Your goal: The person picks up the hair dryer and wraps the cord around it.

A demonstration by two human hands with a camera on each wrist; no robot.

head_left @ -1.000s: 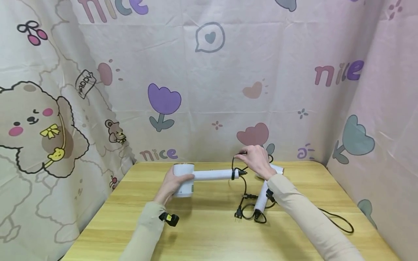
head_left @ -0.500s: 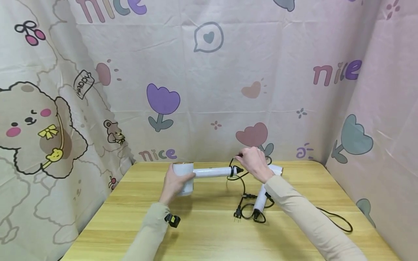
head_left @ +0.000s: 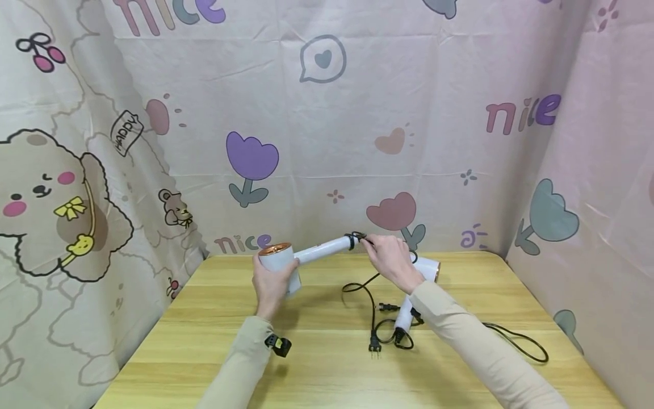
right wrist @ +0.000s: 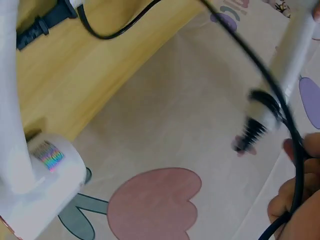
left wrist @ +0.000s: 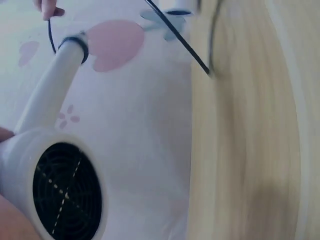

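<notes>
The left hand (head_left: pixel 269 286) grips the head of a white dryer (head_left: pixel 323 250), raised over the far part of the table (head_left: pixel 214 352), its handle slanting up to the right. The right hand (head_left: pixel 390 261) pinches the black cord (right wrist: pixel 257 65) just beside the handle's end, where the cord is looped round. A second dryer (head_left: pixel 404 315) lies on the table's right part, with a plug (head_left: pixel 375 343) to the left of its handle.

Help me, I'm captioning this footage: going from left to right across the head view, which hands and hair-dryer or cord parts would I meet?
Left hand → white handle of the held hair dryer → black cord wound round that handle's end → right hand → loop of black cord lying on the table's right side.
</notes>
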